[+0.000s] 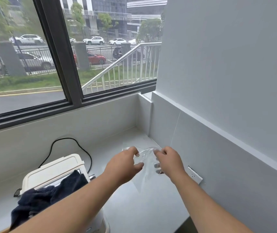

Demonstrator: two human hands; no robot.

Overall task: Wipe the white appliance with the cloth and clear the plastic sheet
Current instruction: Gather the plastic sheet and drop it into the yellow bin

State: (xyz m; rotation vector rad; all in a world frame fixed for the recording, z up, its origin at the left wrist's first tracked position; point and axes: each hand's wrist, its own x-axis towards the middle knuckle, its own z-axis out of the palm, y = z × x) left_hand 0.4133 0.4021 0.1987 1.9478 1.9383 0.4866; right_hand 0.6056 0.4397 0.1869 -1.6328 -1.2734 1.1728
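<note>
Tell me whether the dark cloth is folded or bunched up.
Bunched up. The dark cloth lies in a crumpled heap draped over the front of the white appliance, with uneven folds and no neat edges; neither hand touches it.

Soft, even daylight came in through the large window (50, 56) at the upper left and filled the scene; the light was overcast in character, with no hard sunbeams; the white wall (227, 64) on the right read as a flat pale grey-blue, a little darker toward the lower right corner; the countertop (142, 207) carried a mild sheen and only faint, diffuse shadows beneath the forearms; the street outside looked hazy and slightly smeared, softer than the interior; the dark cloth (46, 197) lost its detail in shadow; the wide-angle lens bent the window frame and leaned straight lines outward near the edges.
</note>
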